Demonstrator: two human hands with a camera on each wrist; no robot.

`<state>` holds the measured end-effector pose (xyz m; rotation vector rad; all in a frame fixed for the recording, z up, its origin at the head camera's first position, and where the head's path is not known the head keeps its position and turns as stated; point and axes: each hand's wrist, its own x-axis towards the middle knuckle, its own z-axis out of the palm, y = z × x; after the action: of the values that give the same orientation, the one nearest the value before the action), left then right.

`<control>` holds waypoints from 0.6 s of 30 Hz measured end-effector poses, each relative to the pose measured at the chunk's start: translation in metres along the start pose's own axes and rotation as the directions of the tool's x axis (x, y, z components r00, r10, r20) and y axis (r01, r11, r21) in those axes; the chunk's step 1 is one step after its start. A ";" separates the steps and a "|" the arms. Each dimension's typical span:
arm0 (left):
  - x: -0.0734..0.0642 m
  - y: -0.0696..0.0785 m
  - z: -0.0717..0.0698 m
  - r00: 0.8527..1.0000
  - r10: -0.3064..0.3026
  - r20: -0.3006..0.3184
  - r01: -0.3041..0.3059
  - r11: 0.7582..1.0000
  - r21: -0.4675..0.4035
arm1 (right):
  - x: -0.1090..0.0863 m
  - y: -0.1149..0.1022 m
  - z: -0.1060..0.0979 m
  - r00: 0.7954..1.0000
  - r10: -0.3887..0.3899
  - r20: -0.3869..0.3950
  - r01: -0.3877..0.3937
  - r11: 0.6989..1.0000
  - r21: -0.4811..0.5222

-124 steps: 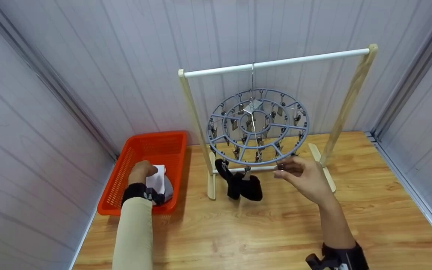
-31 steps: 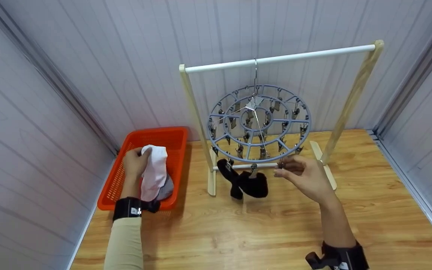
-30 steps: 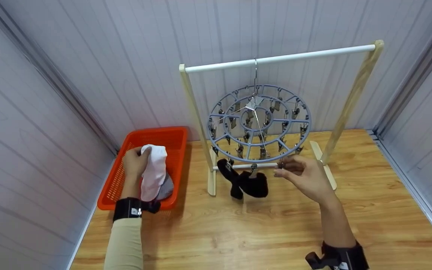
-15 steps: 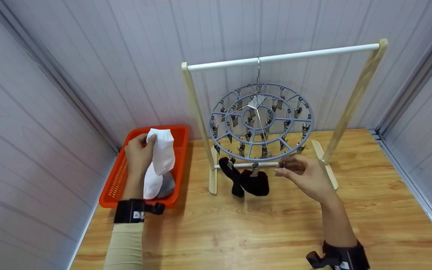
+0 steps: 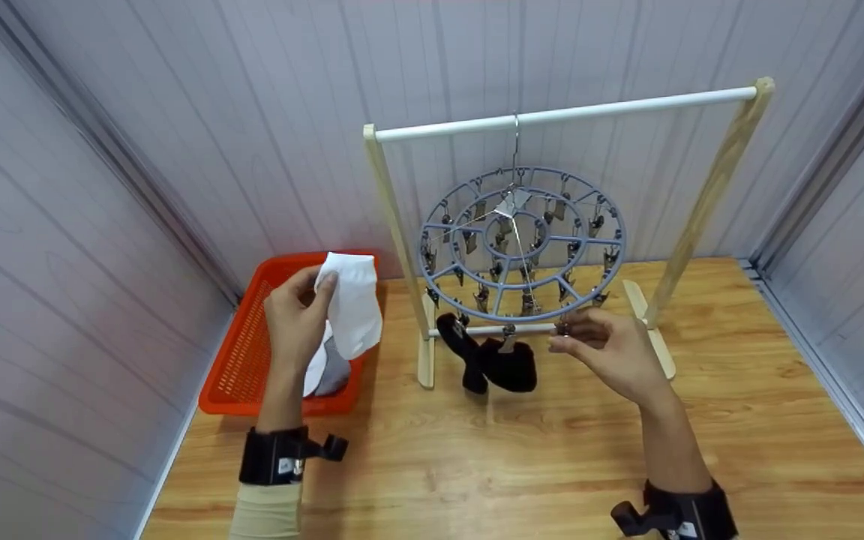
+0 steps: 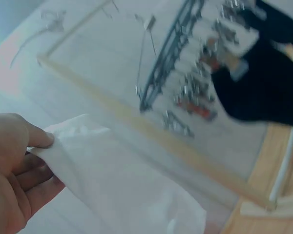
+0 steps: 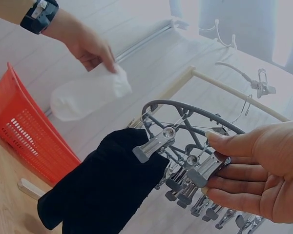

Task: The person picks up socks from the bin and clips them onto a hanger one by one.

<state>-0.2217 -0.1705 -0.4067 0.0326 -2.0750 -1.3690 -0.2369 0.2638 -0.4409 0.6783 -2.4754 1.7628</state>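
My left hand (image 5: 299, 315) pinches a white sock (image 5: 355, 304) by its cuff between thumb and fingers, and the sock dangles over the right side of the orange basket (image 5: 241, 360). In the right wrist view, my right hand (image 7: 263, 170) pinches a metal clip (image 7: 205, 168) on the rim of the round grey hanger (image 5: 522, 320). Two black socks (image 5: 507, 366) hang from clips at the hanger's front left, beside that hand. In the left wrist view the white sock (image 6: 122, 180) stretches away from my thumb.
A wooden rack with a white top bar (image 5: 627, 107) carries the hanger by its hook. Inside the basket lie a grey sock (image 5: 334, 370) and another white sock (image 5: 315, 371). Several clips dangle from the hanger's rings. White panel walls enclose the wooden floor (image 5: 462, 465).
My left hand has drawn the white sock up out of the basket and moved it right, toward the rack. My right hand has stayed at the clip.
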 end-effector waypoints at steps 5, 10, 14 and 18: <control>-0.018 0.012 0.007 1.000 -0.016 0.006 0.016 0.993 -0.117 | 0.000 -0.001 -0.001 1.000 -0.005 0.000 0.005 1.000 0.012; -0.040 0.018 0.011 0.999 -0.048 0.003 0.048 0.983 -0.176 | 0.000 -0.003 -0.001 1.000 0.000 0.006 0.000 0.999 0.038; -0.061 0.018 0.017 0.999 -0.053 0.001 0.052 0.971 -0.235 | 0.001 -0.006 -0.003 1.000 0.005 0.016 -0.005 0.999 0.054; -0.080 0.022 0.029 0.998 -0.058 0.031 0.064 0.952 -0.300 | 0.002 -0.008 -0.003 1.000 0.009 0.026 -0.011 0.997 0.077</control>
<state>-0.1666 -0.1084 -0.4348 -0.0481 -1.8747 -1.7168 -0.2362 0.2643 -0.4319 0.6993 -2.4422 1.8735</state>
